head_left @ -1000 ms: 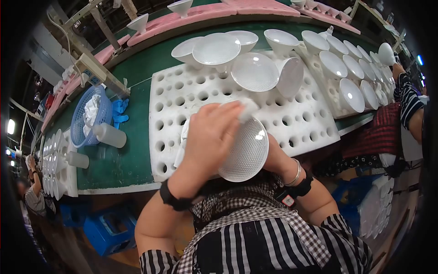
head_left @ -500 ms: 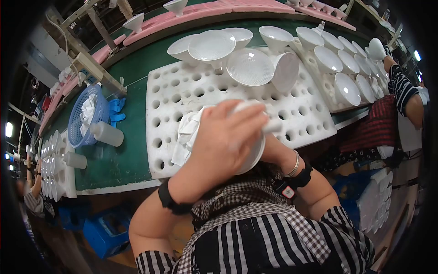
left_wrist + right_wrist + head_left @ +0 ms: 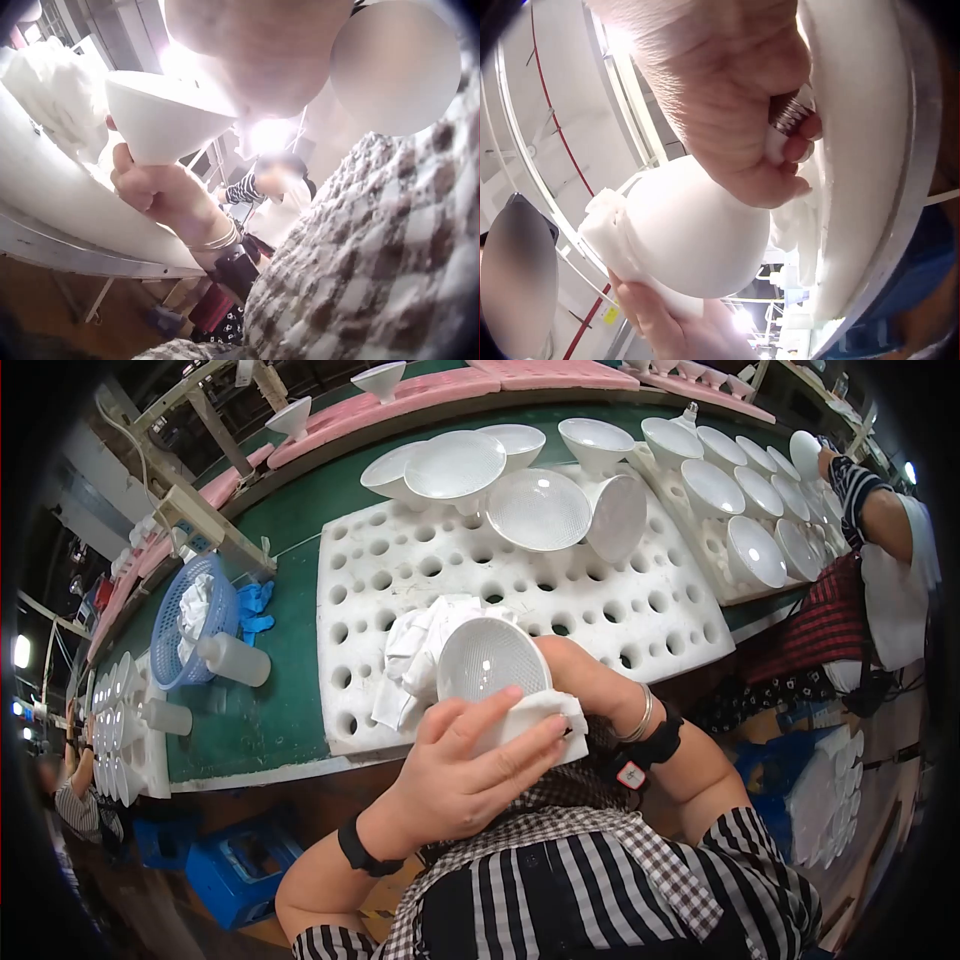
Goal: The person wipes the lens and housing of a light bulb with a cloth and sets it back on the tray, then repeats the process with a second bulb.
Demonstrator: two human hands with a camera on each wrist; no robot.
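A white cone-shaped light bulb [image 3: 490,660] with a dimpled lens is tilted face up in front of the person. My right hand [image 3: 720,97] grips it by the narrow neck, and its metal screw base [image 3: 793,112] shows between the fingers. My left hand [image 3: 455,765] pinches a folded white cloth [image 3: 535,725] against the near rim of the bulb. In the left wrist view the smooth outer side of the bulb [image 3: 161,116] rises above the right hand's fingers. A crumpled white cloth [image 3: 425,645] lies just behind it on the foam board.
The white foam board [image 3: 350,590] has rows of holes, with several bulbs [image 3: 540,510] standing along its far side. More bulbs [image 3: 755,550] fill a board at right. At left are a blue basket [image 3: 215,595], a white bottle [image 3: 235,660] and a blue glove [image 3: 255,610]. Another person's arm [image 3: 880,515] shows at right.
My left hand and its cloth have moved from the far upper rim of the bulb down to its near rim. The bulb has turned and shifted left, its face visible again.
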